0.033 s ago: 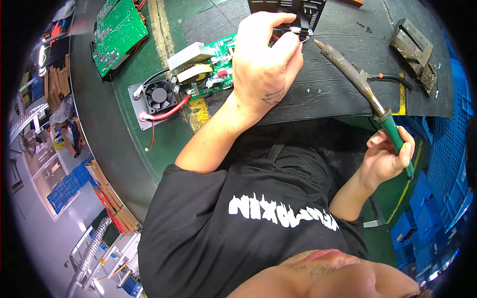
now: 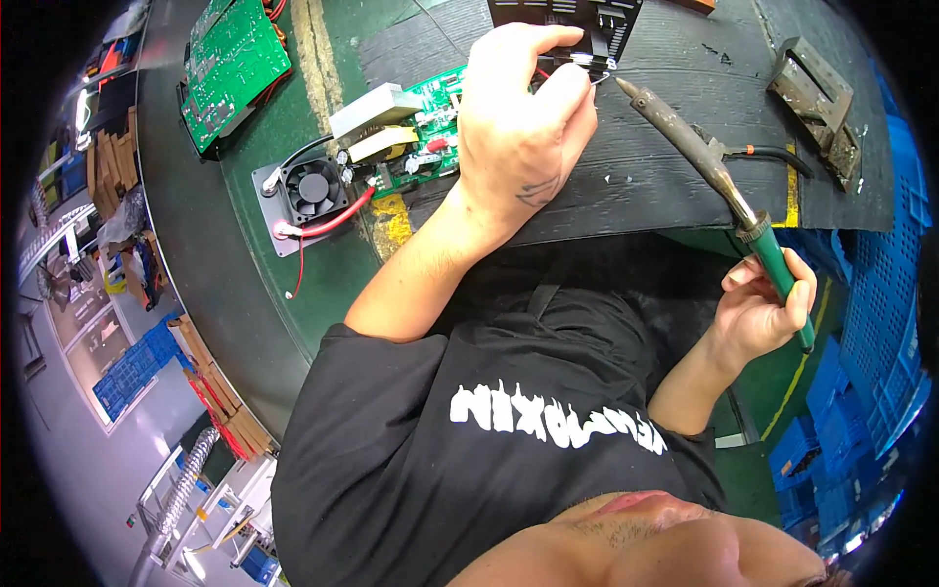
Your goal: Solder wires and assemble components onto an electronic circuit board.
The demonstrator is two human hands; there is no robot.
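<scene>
My left hand is closed at the far side of the mat, thumb and forefinger curled beside a black slotted panel. A thin silvery wire pokes out by the thumb; the other fingers are hidden under the hand. Beneath and left of that hand lies a green circuit board with a small black fan at its end and a thick red cable. My right hand grips the green handle of a soldering iron. Its tip sits just right of the silvery wire, apparently apart from it.
Another green board lies at the far left of the bench. A worn metal iron stand stands at the right, near a black cable. The black mat ends close to my body. Blue crates are stacked beyond the right edge.
</scene>
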